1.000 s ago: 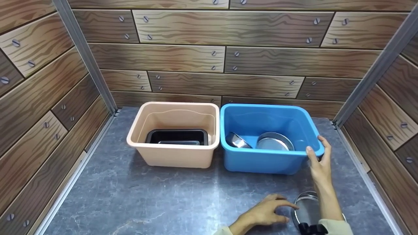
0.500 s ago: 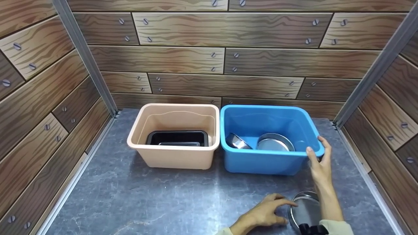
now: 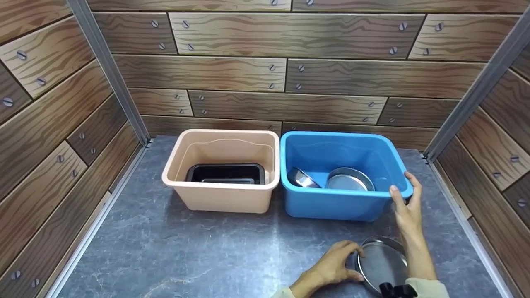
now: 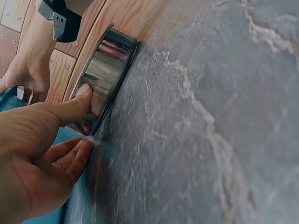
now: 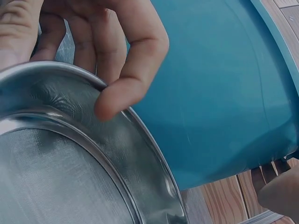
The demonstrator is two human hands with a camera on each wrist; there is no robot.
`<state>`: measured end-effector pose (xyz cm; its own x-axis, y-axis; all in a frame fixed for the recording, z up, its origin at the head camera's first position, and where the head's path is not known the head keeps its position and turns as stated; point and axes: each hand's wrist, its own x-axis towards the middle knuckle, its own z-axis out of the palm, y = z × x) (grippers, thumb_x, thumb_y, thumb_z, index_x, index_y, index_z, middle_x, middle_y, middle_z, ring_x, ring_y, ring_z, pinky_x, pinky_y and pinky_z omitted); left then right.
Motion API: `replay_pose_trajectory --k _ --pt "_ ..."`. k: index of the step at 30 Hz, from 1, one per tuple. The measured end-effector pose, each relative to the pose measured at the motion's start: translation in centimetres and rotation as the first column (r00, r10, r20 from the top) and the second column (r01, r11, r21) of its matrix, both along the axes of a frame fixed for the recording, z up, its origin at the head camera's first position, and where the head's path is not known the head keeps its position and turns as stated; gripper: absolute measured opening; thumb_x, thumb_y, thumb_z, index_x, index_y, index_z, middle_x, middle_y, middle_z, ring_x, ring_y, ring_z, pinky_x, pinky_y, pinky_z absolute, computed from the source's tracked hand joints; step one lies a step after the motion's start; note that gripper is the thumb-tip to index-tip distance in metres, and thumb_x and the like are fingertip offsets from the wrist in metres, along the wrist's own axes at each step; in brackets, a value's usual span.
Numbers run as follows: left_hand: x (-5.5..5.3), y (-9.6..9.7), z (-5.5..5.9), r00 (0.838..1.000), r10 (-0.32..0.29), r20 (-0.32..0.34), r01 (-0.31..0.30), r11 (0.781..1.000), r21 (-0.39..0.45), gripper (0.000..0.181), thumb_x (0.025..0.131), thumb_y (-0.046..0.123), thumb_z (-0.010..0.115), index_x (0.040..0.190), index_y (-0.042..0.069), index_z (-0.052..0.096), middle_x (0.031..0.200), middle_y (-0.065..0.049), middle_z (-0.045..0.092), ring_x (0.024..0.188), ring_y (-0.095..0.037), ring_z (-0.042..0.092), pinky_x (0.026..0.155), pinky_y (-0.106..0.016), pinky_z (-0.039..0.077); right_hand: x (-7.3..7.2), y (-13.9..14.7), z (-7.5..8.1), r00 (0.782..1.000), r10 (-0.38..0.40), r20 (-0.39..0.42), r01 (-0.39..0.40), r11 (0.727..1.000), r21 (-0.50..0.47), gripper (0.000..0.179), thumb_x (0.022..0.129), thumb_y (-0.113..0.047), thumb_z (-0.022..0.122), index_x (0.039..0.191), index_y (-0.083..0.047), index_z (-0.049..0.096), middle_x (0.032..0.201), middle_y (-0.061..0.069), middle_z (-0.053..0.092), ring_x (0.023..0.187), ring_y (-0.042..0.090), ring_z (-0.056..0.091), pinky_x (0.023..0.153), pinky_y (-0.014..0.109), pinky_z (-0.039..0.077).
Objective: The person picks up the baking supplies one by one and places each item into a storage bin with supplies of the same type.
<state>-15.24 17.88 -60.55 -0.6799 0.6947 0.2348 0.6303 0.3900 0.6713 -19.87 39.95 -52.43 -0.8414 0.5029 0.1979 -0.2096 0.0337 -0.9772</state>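
At the front right, a round metal sieve (image 3: 383, 263) with a fine mesh (image 5: 51, 172) lies on the marbled surface. My left hand (image 3: 331, 267) holds the sieve's left edge. Its index finger hooks over the rim in the right wrist view, and its thumb touches the outer wall in the left wrist view. Farther back stands a blue tub (image 3: 331, 207). My right hand (image 3: 408, 211) grips that tub's front right corner, thumb on the near side. Inside the tub are a round metal pan-like piece (image 3: 350, 182) and a smaller shiny metal piece (image 3: 302, 178).
Left of the blue tub, almost touching it, is a beige tub (image 3: 227, 198) with a black rectangular pan (image 3: 225, 171) inside. Wood-patterned walls (image 3: 265, 74) enclose the back and both sides. A black wrist mount (image 3: 397, 290) covers part of the sieve's near edge.
The sieve has slid left, out from under my right forearm. My left hand's fingers have closed in on its rim. My right hand keeps its grip on the blue tub.
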Motion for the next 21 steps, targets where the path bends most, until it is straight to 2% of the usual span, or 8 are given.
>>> replay_pose_trajectory --k 4,8,15,18,21 --pt "0.0 -0.2 -0.1 1.000 -0.021 -0.009 0.021 1.000 -0.020 0.053 0.075 0.035 0.094 0.120 0.027 0.067 0.132 0.009 0.062 0.125 -0.008 0.053 0.103 -0.021 0.044 0.0 0.1 -0.1 1.000 -0.004 0.007 0.004 1.000 0.002 0.061 0.105 -0.012 0.057 0.160 -0.024 0.034 0.146 0.011 0.040 0.128 0.018 0.043 0.098 0.017 0.039" --pt "-0.1 -0.2 -0.1 0.999 -0.028 -0.043 0.027 0.999 -0.018 0.048 0.073 0.033 0.094 0.112 0.025 0.067 0.131 0.009 0.064 0.122 -0.006 0.054 0.102 -0.018 0.043 0.0 0.0 -0.2 1.000 -0.003 0.007 0.002 1.000 0.006 0.061 0.105 -0.012 0.058 0.160 -0.024 0.034 0.144 0.010 0.041 0.126 0.017 0.044 0.097 0.017 0.040" --pt "-0.7 -0.6 -0.4 0.997 -0.041 -0.072 0.044 0.998 0.041 0.043 0.072 0.027 0.095 0.101 0.020 0.064 0.126 0.007 0.066 0.120 -0.003 0.057 0.104 -0.016 0.043 0.0 0.0 -0.2 1.000 -0.004 -0.010 0.004 1.000 0.008 0.060 0.105 -0.011 0.057 0.159 -0.022 0.035 0.140 0.010 0.043 0.120 0.015 0.046 0.094 0.018 0.041" --pt "-1.0 -0.9 -0.4 0.997 -0.045 -0.063 0.050 0.996 0.079 0.042 0.073 0.024 0.094 0.101 0.019 0.064 0.128 0.004 0.065 0.119 -0.002 0.057 0.104 -0.015 0.042 0.0 0.1 -0.2 1.000 -0.002 -0.011 0.002 1.000 0.016 0.060 0.105 -0.011 0.058 0.159 -0.023 0.035 0.142 0.010 0.042 0.123 0.016 0.045 0.095 0.017 0.040" --pt "-1.3 -1.1 -0.3 0.998 -0.062 0.005 0.060 0.988 0.140 0.041 0.074 0.020 0.093 0.103 0.016 0.064 0.133 -0.003 0.063 0.117 0.000 0.058 0.097 -0.013 0.047 0.0 0.1 -0.2 1.000 -0.014 -0.013 0.014 0.999 0.042 0.060 0.104 -0.012 0.058 0.159 -0.023 0.036 0.143 0.009 0.043 0.125 0.017 0.044 0.098 0.016 0.038"
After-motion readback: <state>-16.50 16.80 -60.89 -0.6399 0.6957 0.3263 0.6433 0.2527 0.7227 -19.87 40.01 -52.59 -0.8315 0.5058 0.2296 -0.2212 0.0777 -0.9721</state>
